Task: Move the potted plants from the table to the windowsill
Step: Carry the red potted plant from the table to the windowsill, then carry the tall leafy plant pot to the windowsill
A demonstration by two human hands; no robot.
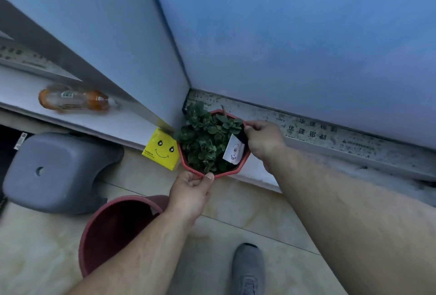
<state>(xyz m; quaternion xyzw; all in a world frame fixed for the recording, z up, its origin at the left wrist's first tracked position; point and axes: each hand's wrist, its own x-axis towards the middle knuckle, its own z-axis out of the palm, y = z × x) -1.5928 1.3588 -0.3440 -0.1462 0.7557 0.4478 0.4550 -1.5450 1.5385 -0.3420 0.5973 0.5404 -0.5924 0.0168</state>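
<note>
At the corner of the windowsill [254, 177], where two window panes meet, sits the potted plant [207, 143]: red octagonal pot w/ green leaves and a white tag [233, 150] stuck in the soil on its right side. Pot seems to rest on the sill, near edge close to the sill's front; cannot tell if it touches fully. Left hand [191, 190] pinches the near rim, thumb on top of rim, other fingers curled under. Right hand [264, 141] grips the right rim, fingers curled over the edge next to the tag. So pot is between both hands, held at 2 pts. Just left of pot a yellow smiley pack [162, 150], touching or almost. Further left an orange bottle [73, 100] lies on the sill. Below on floor: grey stool [59, 172], red bucket [113, 228], grey shoe [247, 268]
</note>
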